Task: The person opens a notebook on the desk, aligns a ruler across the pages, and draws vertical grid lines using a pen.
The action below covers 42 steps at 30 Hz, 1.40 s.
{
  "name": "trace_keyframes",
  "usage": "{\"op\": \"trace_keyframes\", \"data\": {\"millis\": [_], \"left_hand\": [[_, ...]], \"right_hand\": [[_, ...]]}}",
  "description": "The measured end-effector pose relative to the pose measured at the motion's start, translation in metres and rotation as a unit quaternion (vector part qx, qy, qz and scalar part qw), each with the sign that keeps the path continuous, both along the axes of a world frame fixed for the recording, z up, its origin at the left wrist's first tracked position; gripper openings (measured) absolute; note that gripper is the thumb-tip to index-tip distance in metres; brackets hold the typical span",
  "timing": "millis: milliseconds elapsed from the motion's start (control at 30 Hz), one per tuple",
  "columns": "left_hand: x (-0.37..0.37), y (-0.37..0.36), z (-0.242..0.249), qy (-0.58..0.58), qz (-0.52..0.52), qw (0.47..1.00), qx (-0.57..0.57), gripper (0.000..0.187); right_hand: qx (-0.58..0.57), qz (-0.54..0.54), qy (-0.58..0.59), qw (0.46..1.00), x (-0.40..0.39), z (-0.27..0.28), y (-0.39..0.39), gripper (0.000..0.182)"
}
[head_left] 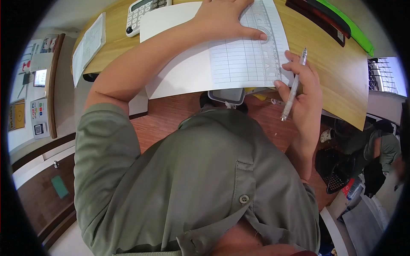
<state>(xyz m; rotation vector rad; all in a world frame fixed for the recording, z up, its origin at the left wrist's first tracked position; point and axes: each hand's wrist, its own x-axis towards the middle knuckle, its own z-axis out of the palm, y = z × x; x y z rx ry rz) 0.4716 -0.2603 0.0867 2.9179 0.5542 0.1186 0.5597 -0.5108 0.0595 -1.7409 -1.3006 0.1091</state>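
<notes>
My left hand (pixel 230 19) lies flat on an open notebook (pixel 183 72), fingers spread and partly cut off by the top edge. Its thumb rests on a clear plastic ruler (pixel 267 55), which runs along the right side of the lined page. Beside the page's lower right corner is my right hand (pixel 303 81), closed around a clear pen (pixel 294 91). The pen slants between its fingers, and the thumb and fingertips are close to the page edge and the ruler's near end.
A white calculator (pixel 143 15) and a stack of papers (pixel 89 47) are on the wooden table (pixel 333 81) to the left. Dark and bright green items (pixel 341 21) lie at the far right. Below the table edge stands a container (pixel 226 96). Another person (pixel 380 149) is at the right.
</notes>
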Motion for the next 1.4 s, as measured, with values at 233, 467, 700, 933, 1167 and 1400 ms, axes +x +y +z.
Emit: {"op": "trace_keyframes", "data": {"millis": [233,467,700,933,1167,1400], "left_hand": [[-0.001,-0.001,0.001,0.0,-0.002,1.0,0.012,0.102],[0.002,0.008,-0.02,-0.078,-0.011,0.995,0.056,0.107],[0.0,0.003,-0.01,-0.051,-0.005,0.998,0.041,0.106],[0.001,0.002,-0.01,-0.034,-0.002,0.999,0.031,0.108],[0.002,0.006,-0.018,-0.051,-0.01,0.998,0.023,0.113],[0.001,0.002,-0.013,-0.033,-0.001,0.999,0.036,0.111]], "right_hand": [[-0.015,0.01,-0.031,0.999,-0.002,-0.002,-0.009,0.039],[0.032,-0.001,-0.071,0.997,0.001,-0.003,-0.006,0.039],[0.051,-0.036,0.136,0.989,-0.002,0.007,0.0,0.03],[0.122,-0.11,0.253,0.953,0.039,0.041,0.071,0.028],[0.028,-0.1,0.25,0.963,0.068,0.02,0.139,0.024],[0.012,-0.115,0.144,0.983,0.07,0.009,0.146,0.023]]}}
